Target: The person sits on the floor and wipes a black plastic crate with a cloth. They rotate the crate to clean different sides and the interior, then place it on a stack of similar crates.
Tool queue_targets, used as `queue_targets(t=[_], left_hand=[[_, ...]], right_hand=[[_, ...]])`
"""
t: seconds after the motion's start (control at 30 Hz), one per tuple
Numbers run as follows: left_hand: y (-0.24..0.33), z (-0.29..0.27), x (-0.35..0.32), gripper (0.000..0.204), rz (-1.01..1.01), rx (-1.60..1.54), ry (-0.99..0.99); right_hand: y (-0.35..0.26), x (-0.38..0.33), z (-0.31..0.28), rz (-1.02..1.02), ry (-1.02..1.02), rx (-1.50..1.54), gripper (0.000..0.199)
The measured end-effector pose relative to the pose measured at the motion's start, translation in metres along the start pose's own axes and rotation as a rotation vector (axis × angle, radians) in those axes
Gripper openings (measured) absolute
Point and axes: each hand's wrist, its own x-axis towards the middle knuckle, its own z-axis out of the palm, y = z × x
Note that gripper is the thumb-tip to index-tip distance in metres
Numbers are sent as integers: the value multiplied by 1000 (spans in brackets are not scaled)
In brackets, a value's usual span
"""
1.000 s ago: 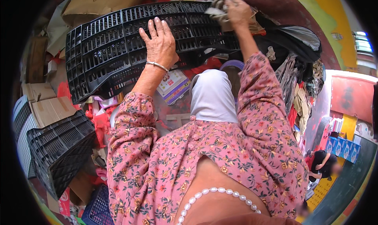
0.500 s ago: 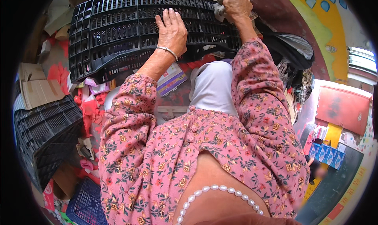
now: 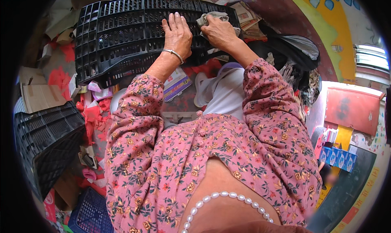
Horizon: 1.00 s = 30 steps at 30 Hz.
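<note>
Left hand [image 3: 177, 35] flat on black crate [image 3: 118, 37], right hand [image 3: 220, 31] grip closed on grey rag [image 3: 211, 17] — flat colourful packets [image 3: 244, 13] behind.

black slatted crate [image 3: 122, 33], grey cloth [image 3: 211, 17], pink floral sleeves [image 3: 269, 94]

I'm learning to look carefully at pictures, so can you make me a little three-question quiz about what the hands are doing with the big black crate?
1. True or false: the left hand lies flat on the black plastic crate.
2. What does the right hand hold against the crate?
A. a grey cloth
B. a blue brush
C. a yellow sponge
3. Fill in the missing word: the left wrist wears a thin silver ____.

Key
1. True: its palm rests on the slatted side.
2. A: the grey cloth is bunched under the fingers.
3. Bangle.
</note>
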Motion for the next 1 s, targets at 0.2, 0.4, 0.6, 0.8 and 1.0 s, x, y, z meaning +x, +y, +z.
queue_targets(t=[0.2,0.4,0.6,0.8,1.0], left_hand=[[3,-3,0,78,37,10,-70],[5,5,-2,75,44,23,-28],[6,0,0,67,61,30,-45],[7,-2,12,67,59,7,0],[7,-3,16,71,92,97,-20]], right_hand=[[3,19,9,-239,-52,-257,14],[94,26,-27,108,210,-289,15],[43,27,-7,161,130,-87,13],[31,37,8,-174,95,-179,17],[36,42,11,-54,16,-35,19]])
